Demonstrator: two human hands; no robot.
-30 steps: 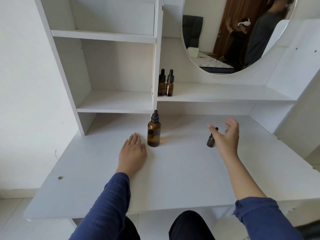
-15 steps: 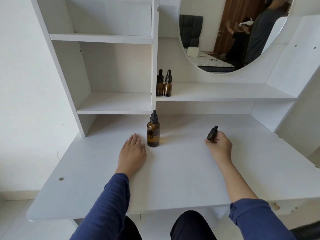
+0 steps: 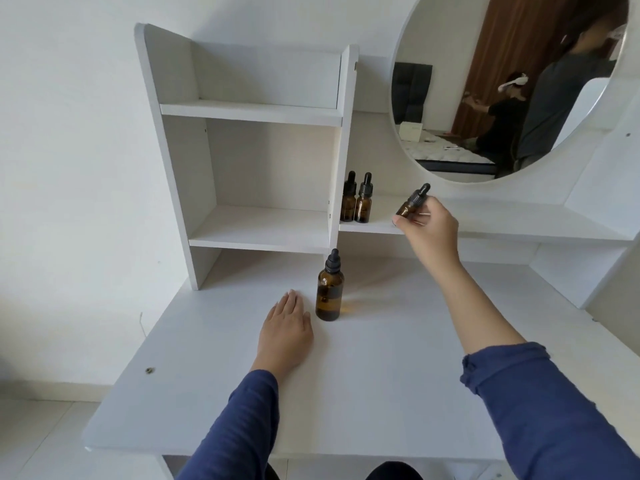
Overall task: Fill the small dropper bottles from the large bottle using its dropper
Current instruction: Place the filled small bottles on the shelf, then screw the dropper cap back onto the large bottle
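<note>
The small bottle sits in the right hand, pinched around its amber body by the thumb and fingertips, lifted clear of the desk and held in front of the shelf under the mirror. Its long axis is tilted, the black dropper cap pointing toward one o'clock and the base toward seven. Whether the base touches the shelf edge cannot be told; it looks just above it.

At nine o'clock from that bottle, near but apart, two more small bottles stand upright and close together at the left end of the same shelf, against the upright panel. My reading is that the held bottle is headed for the free spot just to their right, so it needs to be righted and moved a little toward nine o'clock before being set down.

The large bottle stands upright on the desk, its dropper cap on, at seven o'clock from the right hand and well apart from it. The left hand lies flat and relaxed on the desk, gripping nothing, just beside the large bottle at its eight o'clock, thumb side close to the glass but seemingly not touching. That hand is clearly the nearer one for steadying the large bottle.
</note>
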